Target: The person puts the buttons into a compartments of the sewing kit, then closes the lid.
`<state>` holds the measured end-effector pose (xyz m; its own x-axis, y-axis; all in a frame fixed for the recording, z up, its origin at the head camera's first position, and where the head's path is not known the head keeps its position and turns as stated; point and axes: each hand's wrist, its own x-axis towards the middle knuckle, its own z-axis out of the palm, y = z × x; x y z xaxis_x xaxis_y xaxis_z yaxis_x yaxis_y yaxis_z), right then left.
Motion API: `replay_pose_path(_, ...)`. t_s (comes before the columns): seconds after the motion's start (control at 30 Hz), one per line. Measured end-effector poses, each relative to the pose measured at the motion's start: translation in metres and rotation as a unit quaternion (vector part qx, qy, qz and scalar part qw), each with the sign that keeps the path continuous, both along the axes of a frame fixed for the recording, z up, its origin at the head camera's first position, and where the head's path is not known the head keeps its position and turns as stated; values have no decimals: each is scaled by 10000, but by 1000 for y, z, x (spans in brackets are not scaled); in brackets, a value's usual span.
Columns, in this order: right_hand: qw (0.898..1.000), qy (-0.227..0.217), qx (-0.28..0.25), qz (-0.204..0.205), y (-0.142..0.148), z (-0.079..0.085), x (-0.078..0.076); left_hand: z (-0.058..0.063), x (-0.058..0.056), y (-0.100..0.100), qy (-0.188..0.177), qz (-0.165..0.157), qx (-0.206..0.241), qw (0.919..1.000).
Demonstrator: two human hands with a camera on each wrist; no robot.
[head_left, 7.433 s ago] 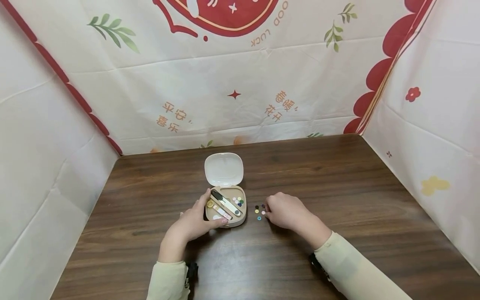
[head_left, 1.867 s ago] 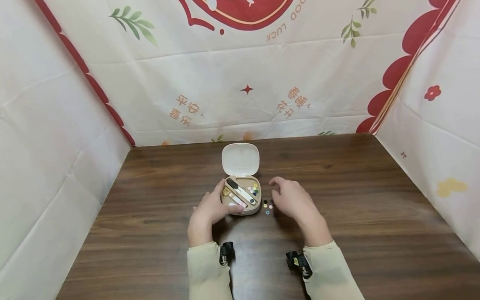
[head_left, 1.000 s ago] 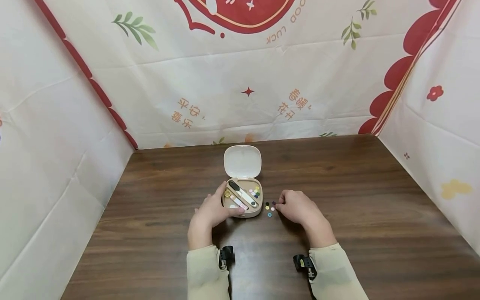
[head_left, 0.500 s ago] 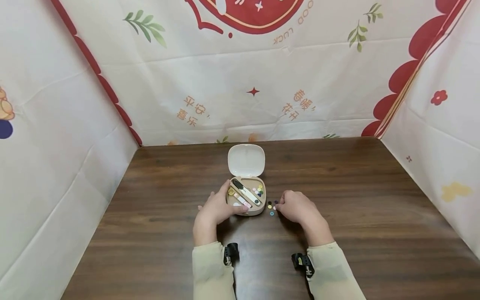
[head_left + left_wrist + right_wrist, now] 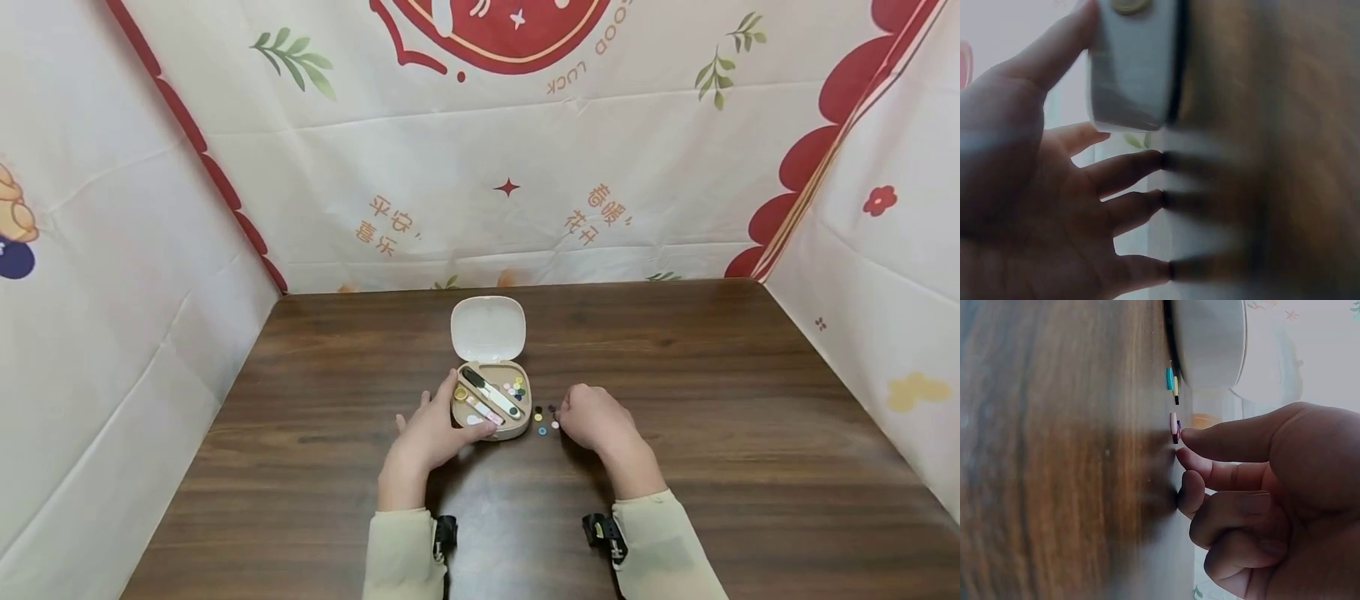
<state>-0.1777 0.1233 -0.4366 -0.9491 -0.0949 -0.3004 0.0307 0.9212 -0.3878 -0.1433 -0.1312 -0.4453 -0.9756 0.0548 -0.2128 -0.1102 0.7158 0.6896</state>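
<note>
In the head view, an open beige-and-white sewing box (image 5: 491, 400) stands on the table with its lid (image 5: 488, 328) tipped back. Inside lie a pair of thread snips (image 5: 491, 392), a tape measure (image 5: 484, 410) and several small buttons (image 5: 514, 388). My left hand (image 5: 430, 427) grips the box, thumb on its front edge and index finger along its left side. My right hand (image 5: 595, 417) has curled fingers, thumb and index tips close together at a pink button (image 5: 1174, 423) and a dark button (image 5: 1175, 439). I cannot tell if they pinch one.
Right of the box lie a blue button (image 5: 542, 431), a yellow button (image 5: 537, 417) and a black button (image 5: 537, 409) on the brown wooden table (image 5: 645, 350). Printed white cloth (image 5: 442, 158) hangs behind and along both sides.
Since half a second ago, the pink button has shifted a little right and toward me, at my right fingertips. My left hand keeps its hold on the box. The head view has shifted slightly.
</note>
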Motion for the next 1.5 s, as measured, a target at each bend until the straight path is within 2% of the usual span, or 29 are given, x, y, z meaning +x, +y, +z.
replay_pose_path(0.27, 9997, 190, 11, 137, 4, -2, 4, -9, 6, 2, -59, -216, -310, 9993)
replay_pose_path(0.5, 9988, 268, 189, 352, 6, 1, 9, -6, 4, 0, -1, -512, -351, 9981)
replay_pose_path(0.77, 9989, 234, 178, 367, 6, -5, 8, 0, 5, -2, -230, -567, -595, 9964)
replay_pose_path(0.9, 9990, 151, 155, 384, 6, -5, 6, 2, 4, -3, -256, -627, -582, 9960)
replay_pose_path(1.03, 9987, 155, 49, 489, 6, 1, 2, 4, 4, -5, -265, -657, -564, 9959)
replay_pose_path(1.33, 9945, 628, -580, 604, -12, 26, -13, 6, 3, -7, -293, -662, -555, 9958)
replay_pose_path(1.5, 9922, 580, -727, 826, -29, 28, -22, 5, 2, -7, -312, -652, -561, 9958)
